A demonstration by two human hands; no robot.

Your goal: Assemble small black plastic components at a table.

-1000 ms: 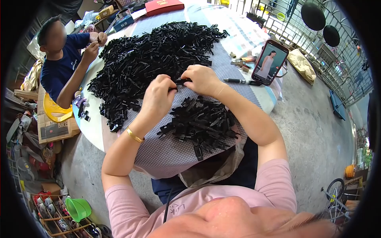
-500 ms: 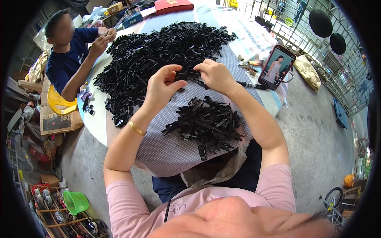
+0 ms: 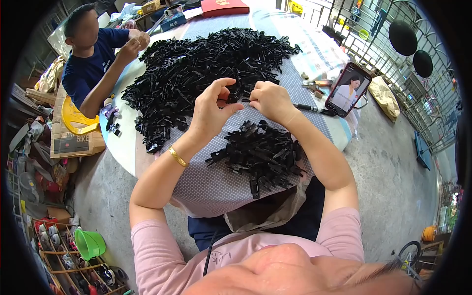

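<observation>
My left hand is raised over the near edge of a large heap of small black plastic pieces, its fingers and thumb curved around a dark black plastic piece that blends with the heap behind. Close to its right, my right hand is closed in a pinch; what sits in its fingertips is too small and dark to make out. Nearer to me lies a smaller pile of black pieces on the dotted tablecloth.
A propped phone plays a video beside a black pen-like stick and small tools. Another person sits at the left. Red box and blue box stand at the back. A beige bag hangs at my lap.
The whole view has shifted slightly. Both hands keep close together, with the right fingers curled in a little more. The picture on the phone has changed.
</observation>
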